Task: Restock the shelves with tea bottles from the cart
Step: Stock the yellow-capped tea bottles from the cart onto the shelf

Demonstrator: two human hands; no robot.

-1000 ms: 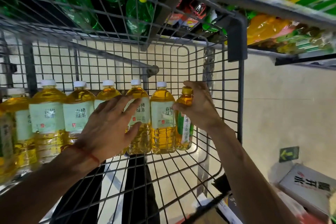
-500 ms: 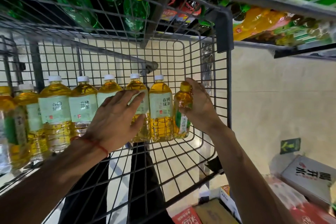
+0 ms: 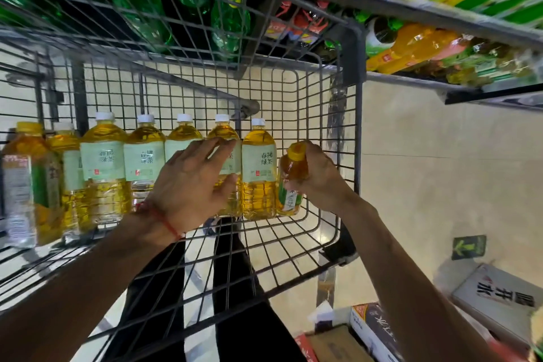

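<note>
Down in the wire cart (image 3: 356, 156) a row of tea bottles (image 3: 104, 161) stands upright against the far wall, running from nine o'clock to the middle of the view; each has a white cap, a pale green label and amber tea inside, and they stand shoulder to shoulder, touching; at the nine o'clock end a darker-labelled bottle (image 3: 29, 185) with a yellow cap stands just in front of them.

The left hand (image 3: 191, 185) lies flat against the labels near the right end of the row, fingers straight and spread, gripping nothing; a red string (image 3: 164, 220) circles its wrist.

At the three o'clock end of the row a small bottle (image 3: 293, 167) with a yellow cap sits just beside the last white-capped one, tilted slightly; the right hand (image 3: 320, 179) has its fingers curled round the small bottle's shoulder and upper body; whether its base rests on the wire floor cannot be told.

Through the cart's grid at six o'clock black trousers (image 3: 235, 288) show; at eleven o'clock green bottles (image 3: 141, 9) lie behind the wire.

A shelf (image 3: 411, 6) crosses from twelve to two o'clock, holding orange bottles (image 3: 411, 47) beneath it and bright packs above; at five o'clock cardboard boxes (image 3: 499, 300) sit on the pale floor (image 3: 426, 170), near a green arrow sticker (image 3: 468, 247).
</note>
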